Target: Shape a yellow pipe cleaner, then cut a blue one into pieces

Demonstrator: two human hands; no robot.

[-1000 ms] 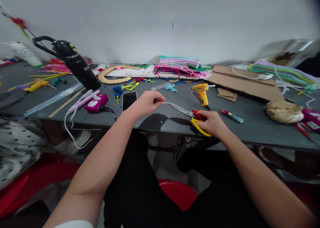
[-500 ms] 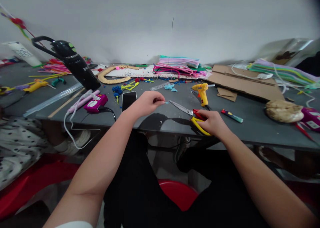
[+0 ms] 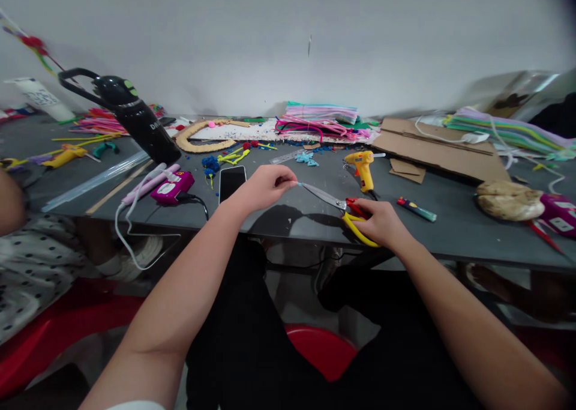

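Observation:
Pinched between the fingertips of my left hand (image 3: 275, 185) is a small light-blue piece (image 3: 299, 184), mostly hidden by the fingers. My right hand (image 3: 382, 219) grips a pair of scissors (image 3: 326, 198) with red and yellow handles. Their blades look nearly closed, and the tips reach the blue piece. A little pile of light-blue pieces (image 3: 306, 158) lies on the table behind the blades. A black phone (image 3: 232, 182) is beside my left wrist, and a yellow glue gun (image 3: 362, 168) stands beyond my right hand.
On the left are a black bottle (image 3: 139, 119) and a purple box (image 3: 173, 188) with cables. To the right lie a lighter (image 3: 416, 209) and cardboard sheets (image 3: 441, 149). Bundles of pipe cleaners (image 3: 321, 111) line the wall. A person in a dotted garment (image 3: 40, 266) sits at left.
The scissors have moved slightly left, bringing their tips to the blue piece in my left hand. My left hand has barely moved. Part of another person's arm has appeared at the left edge.

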